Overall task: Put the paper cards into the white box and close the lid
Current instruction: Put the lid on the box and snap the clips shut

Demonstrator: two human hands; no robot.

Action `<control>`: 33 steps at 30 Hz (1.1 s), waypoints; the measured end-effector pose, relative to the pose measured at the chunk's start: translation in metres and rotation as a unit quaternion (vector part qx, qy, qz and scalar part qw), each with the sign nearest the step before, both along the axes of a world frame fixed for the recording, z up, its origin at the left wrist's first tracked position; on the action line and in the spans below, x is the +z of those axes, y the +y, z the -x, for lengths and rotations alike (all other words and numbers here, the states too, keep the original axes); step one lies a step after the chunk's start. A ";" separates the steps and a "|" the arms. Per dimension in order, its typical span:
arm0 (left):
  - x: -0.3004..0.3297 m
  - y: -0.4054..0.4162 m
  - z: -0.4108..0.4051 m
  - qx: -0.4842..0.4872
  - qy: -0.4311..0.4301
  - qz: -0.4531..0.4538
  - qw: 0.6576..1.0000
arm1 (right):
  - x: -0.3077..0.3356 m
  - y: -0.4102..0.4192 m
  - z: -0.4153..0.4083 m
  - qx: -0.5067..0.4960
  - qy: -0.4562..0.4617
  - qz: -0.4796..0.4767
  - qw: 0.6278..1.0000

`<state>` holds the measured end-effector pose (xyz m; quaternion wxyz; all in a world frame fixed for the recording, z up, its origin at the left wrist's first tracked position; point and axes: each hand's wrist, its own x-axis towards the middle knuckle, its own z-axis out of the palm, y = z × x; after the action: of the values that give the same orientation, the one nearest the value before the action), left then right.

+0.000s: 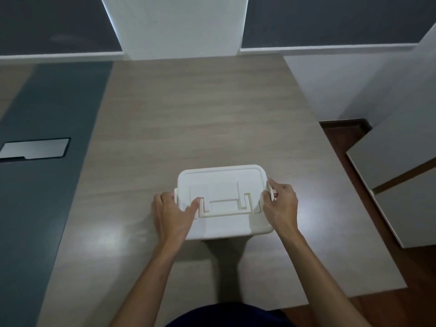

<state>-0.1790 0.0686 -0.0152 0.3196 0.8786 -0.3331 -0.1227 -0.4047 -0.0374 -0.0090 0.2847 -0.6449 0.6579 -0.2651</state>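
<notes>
Rectangular white plastic box [224, 223] with rounded corners, resting on the pale wood-grain table [212, 114], near the front edge. Moulded white lid [219, 182] already seated on top, a folded carry handle [225, 206] lying flat in its recess.

Left hand [171, 213]: fingers wrapped over the left side latch [175, 194], thumb pressed on the lid surface — grasping the box edge. Right hand [279, 201]: fingertips pinching the right side latch [269, 187], which stands tilted outward, apparently not yet snapped down.

No paper cards visible anywhere on the table; presumably inside the box, though contents hidden under the lid.

Probable step: locking the lid, near the end of the task.

Possible faults from here:
- Latch failing to engage if the lid sits slightly askew on the rim — cannot tell from this view.
- Box sliding toward the body under uneven downward pressure on the smooth tabletop.
- A card edge caught between lid and rim, preventing closure.
- Fingertip pinched beneath a snapping latch.
</notes>
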 end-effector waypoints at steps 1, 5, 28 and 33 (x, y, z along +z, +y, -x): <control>-0.002 0.001 0.000 -0.002 0.002 0.001 1.000 | -0.003 0.001 0.000 0.005 0.009 0.009 1.000; -0.007 0.001 0.001 -0.009 -0.008 0.004 1.000 | -0.016 0.003 0.003 0.025 0.053 0.065 0.996; -0.015 -0.005 -0.009 -0.012 0.217 -0.003 0.976 | -0.036 0.003 0.013 -0.007 -0.183 -0.118 0.976; -0.016 -0.008 -0.017 0.019 0.345 0.002 0.938 | -0.042 0.001 0.015 -0.045 -0.188 -0.163 0.968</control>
<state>-0.1620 0.0605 -0.0311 0.4192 0.7876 -0.1859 -0.4116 -0.4194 -0.0363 -0.0514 0.4921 -0.4982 0.6551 -0.2836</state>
